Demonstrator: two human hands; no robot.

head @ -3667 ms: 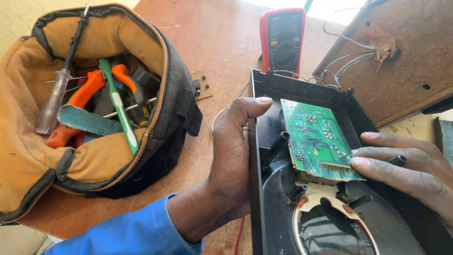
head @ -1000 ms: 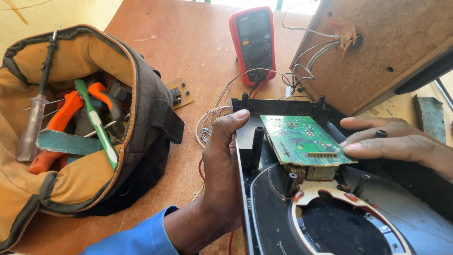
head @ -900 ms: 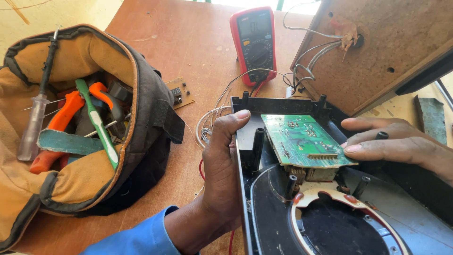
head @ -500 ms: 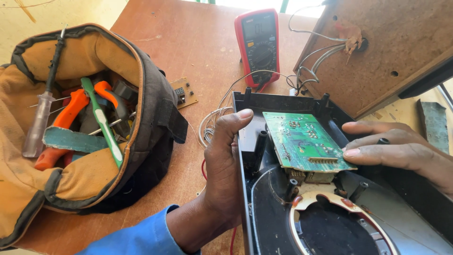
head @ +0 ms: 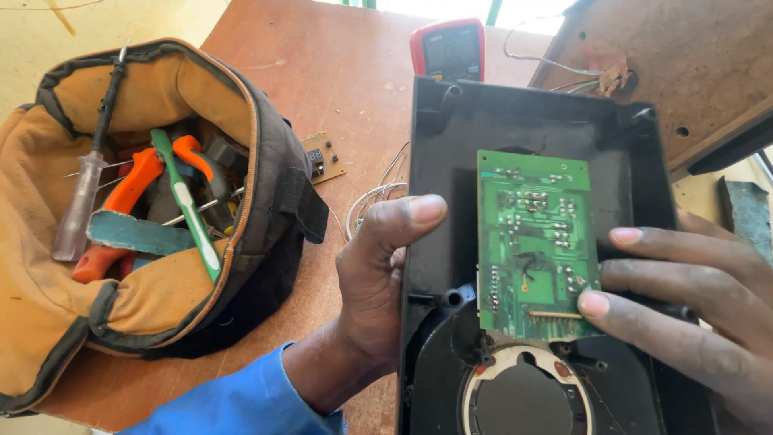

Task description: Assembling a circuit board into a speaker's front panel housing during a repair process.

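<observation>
Left hand (head: 374,282) grips the black housing (head: 531,129); right hand (head: 692,306) fingers rest on the green circuit board (head: 531,234).

Wooden table (head: 338,72) — tool bag (head: 48,322), multimeter (head: 448,50)

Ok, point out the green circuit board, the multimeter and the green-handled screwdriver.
green circuit board (head: 535,242), head view, middle of its solder side
multimeter (head: 448,50), head view, its screen
green-handled screwdriver (head: 187,205), head view, mid-handle
</observation>
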